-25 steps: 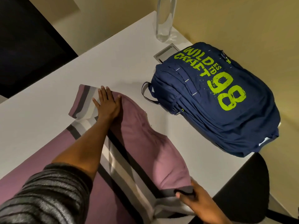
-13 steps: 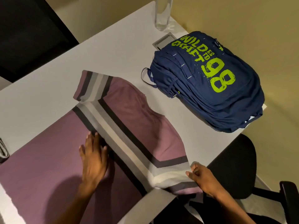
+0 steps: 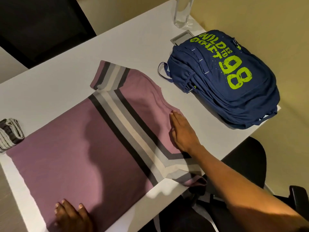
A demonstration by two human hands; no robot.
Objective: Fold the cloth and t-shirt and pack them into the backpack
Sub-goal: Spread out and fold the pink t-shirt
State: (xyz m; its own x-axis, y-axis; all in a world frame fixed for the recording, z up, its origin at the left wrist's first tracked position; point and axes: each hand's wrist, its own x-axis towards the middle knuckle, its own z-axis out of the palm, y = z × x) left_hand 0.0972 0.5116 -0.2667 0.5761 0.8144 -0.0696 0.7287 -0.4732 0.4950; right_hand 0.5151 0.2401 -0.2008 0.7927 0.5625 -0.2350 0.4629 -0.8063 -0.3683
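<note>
Head view.

1. The t-shirt (image 3: 80, 148), purple with a diagonal band of black, grey and white stripes, lies spread flat on the white table (image 3: 117, 47). Its far sleeve is folded back onto the table. Its near-right sleeve hangs over the table edge.
2. The right hand (image 3: 182, 133) rests palm down on the shirt's right part, between the striped band and the neckline. The fingers are straight and pressed together, with the tips pointing toward the far side. The forearm enters from the near right and crosses the hanging sleeve.
3. The left hand (image 3: 71, 216) lies on the shirt's near edge at the bottom of the frame. The fingers are straight and slightly spread, flat on the fabric. The wrist is cut off by the frame.
4. Neither hand pinches or lifts the fabric.
5. The backpack (image 3: 234, 91), navy with green lettering, lies flat on the far-right part of the table. It is apart from the shirt and from both hands.
6. The cloth (image 3: 9, 133), a grey striped bundle, sits at the left edge of the frame, just beside the shirt's left corner.
7. A clear bottle (image 3: 182, 12) stands beyond the backpack. A black chair (image 3: 247, 164) stands at the near right.
</note>
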